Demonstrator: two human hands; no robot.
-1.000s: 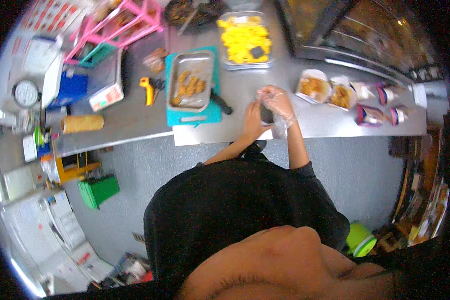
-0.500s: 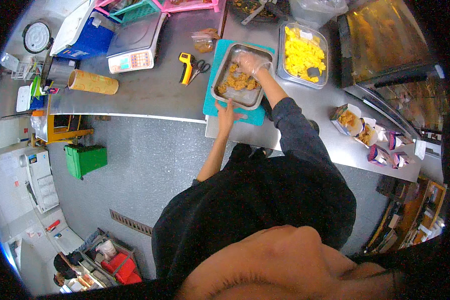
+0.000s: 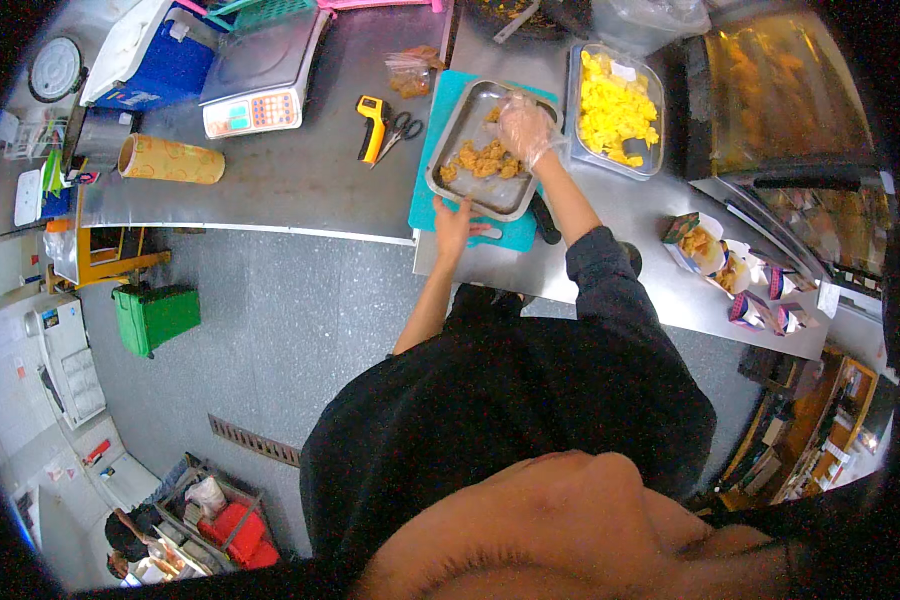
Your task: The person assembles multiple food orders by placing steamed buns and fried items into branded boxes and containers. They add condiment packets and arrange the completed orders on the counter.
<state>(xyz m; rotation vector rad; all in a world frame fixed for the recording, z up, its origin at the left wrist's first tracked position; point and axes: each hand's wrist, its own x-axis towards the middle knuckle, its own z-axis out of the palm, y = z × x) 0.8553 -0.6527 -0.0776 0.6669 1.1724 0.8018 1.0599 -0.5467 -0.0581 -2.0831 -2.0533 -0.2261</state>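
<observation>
A rectangular metal tray (image 3: 437, 172) rests on a teal cutting board (image 3: 515, 236). Crumbed, golden-brown fried pieces (image 3: 485, 160) lie inside it, most of them toward the near left. My left hand (image 3: 454, 228) is bare and grips the tray's near rim, its fingertips at the edge. Inside the tray's right side is my right hand (image 3: 528, 130), in a clear plastic glove. Its fingers are curled down beside the fried pieces; whatever is in them is hidden by the hand. A black handle (image 3: 545, 218) sticks out by the board's right edge.
Right of the board stands a clear container of yellow pieces (image 3: 618, 110). Boxed fried food (image 3: 700, 245) sits farther right by a glass-fronted cabinet (image 3: 780, 110). Leftward lie scissors (image 3: 402, 130), a yellow infrared thermometer (image 3: 372, 128), a bagged portion (image 3: 410, 75), a scale (image 3: 255, 112) and a film roll (image 3: 173, 160).
My right hand has moved rightward within the tray, uncovering more of its far left part. The left hand keeps its place at the near rim. The view has shifted slightly.
</observation>
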